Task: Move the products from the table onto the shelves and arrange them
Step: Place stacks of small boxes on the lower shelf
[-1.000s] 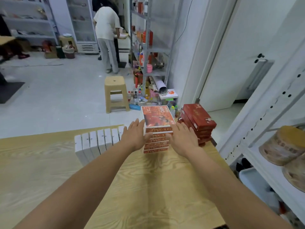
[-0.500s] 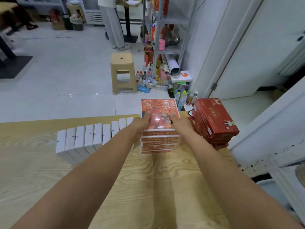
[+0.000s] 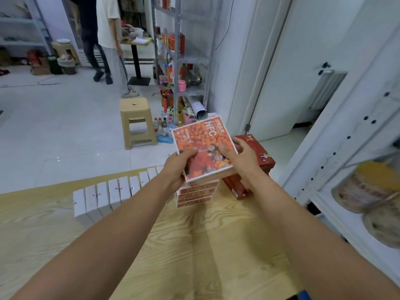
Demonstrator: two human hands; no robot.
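An orange NFC box point(image 3: 202, 140) is lifted and tilted above a stack of like orange boxes point(image 3: 194, 194) at the far edge of the wooden table point(image 3: 194, 245). My left hand point(image 3: 178, 166) grips its left near corner, thumb on top. My right hand point(image 3: 241, 155) grips its right side, fingers curled over the top. A row of white boxes point(image 3: 112, 194) stands on edge to the left. A pile of dark red boxes point(image 3: 257, 161) sits to the right. White shelves point(image 3: 346, 215) stand at the right with round brown packs point(image 3: 368, 189) on them.
Beyond the table are a tan plastic stool point(image 3: 136, 122), bottles on the floor point(image 3: 164, 126) and a metal rack point(image 3: 177, 50) of goods. Two people point(image 3: 106, 35) stand at the back near a small table. A white door point(image 3: 287, 68) is at the right.
My hands went from flanking the stack to gripping the top orange box, and they have lifted it off the stack and tilted it up. The view shifted too.
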